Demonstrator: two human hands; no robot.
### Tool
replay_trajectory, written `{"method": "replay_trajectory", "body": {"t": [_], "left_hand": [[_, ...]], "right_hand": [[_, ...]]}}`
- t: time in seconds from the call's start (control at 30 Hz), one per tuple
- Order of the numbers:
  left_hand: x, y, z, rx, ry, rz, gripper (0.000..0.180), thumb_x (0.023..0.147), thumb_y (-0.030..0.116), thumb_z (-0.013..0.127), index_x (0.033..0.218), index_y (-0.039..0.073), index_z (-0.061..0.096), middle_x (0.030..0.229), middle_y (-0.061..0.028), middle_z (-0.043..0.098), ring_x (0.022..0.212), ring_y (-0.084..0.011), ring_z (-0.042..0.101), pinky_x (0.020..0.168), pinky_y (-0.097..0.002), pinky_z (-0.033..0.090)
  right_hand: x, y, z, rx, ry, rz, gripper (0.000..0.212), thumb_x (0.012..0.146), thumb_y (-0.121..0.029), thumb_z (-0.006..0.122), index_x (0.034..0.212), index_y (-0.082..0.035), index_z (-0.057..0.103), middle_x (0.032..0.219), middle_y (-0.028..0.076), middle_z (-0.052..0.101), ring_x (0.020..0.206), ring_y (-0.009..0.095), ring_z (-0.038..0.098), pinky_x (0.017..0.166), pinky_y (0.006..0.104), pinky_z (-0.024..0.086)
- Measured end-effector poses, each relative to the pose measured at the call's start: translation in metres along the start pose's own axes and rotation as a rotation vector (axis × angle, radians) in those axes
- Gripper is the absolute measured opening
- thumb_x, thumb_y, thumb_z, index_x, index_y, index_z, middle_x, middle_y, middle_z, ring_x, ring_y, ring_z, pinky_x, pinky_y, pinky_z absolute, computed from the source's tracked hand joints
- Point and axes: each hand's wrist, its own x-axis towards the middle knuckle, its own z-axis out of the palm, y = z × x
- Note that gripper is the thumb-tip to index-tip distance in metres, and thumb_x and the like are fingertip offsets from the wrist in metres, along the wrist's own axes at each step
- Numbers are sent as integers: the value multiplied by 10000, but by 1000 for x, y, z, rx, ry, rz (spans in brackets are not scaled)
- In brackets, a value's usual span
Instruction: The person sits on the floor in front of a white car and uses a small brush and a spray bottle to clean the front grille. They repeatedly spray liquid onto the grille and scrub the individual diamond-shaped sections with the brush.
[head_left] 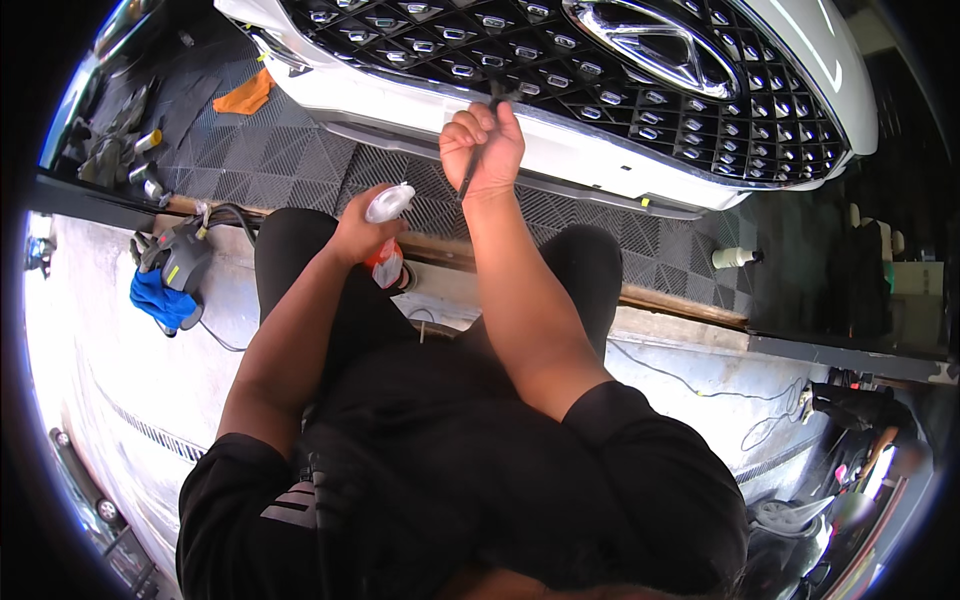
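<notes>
My right hand is closed around the dark, slim handle of a brush. The brush's bristle end, partly blurred, meets the lower edge of the black car grille with its small chrome studs. Lower and to the left, my left hand grips a bottle with a white top and an orange-red body, held in front of my knees. My fingers hide the bottle's middle. The white front bumper runs just beyond both hands.
Dark ribbed tiles cover the floor under the car. An orange cloth lies at far left; a grey machine with a blue cloth stands nearer. At right a pale bottle lies on its side, and a thin cable crosses the concrete.
</notes>
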Motion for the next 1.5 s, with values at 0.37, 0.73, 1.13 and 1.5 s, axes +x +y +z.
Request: {"method": "replay_trajectory", "body": {"t": [0.37, 0.73, 1.13, 1.5], "left_hand": [[2, 13, 5, 23, -29, 102, 582, 783, 165, 833, 1323, 33, 662, 1114, -164, 746, 1020, -263, 728, 935, -398, 559], [11, 13, 6, 29, -62, 152, 597, 771, 174, 818, 1327, 20, 665, 1146, -185, 744, 1081, -310, 726, 987, -404, 548], [14, 18, 11, 79, -77, 218, 608, 741, 184, 814, 1305, 15, 666, 1124, -180, 730, 1053, -312, 723, 967, -407, 549], [30, 18, 10, 79, -123, 292, 509, 709, 146, 807, 1205, 77, 715, 1112, -165, 743, 1084, -371, 712, 980, -434, 548]], "right_hand": [[4, -16, 10, -51, 96, -82, 331, 1044, -244, 557, 753, -91, 517, 675, -5, 497, 573, 135, 483, 581, 316, 408], [5, -8, 16, -256, 70, 19, 266, 1033, -184, 582, 796, -67, 547, 669, -3, 516, 574, 122, 492, 573, 301, 420], [-11, -5, 20, -256, 12, 75, 185, 1003, -117, 591, 830, -52, 588, 684, -4, 520, 578, 106, 477, 585, 278, 419], [17, -4, 15, -235, -28, 39, 195, 998, -128, 615, 817, -60, 586, 704, 3, 556, 600, 110, 507, 615, 288, 435]]}}
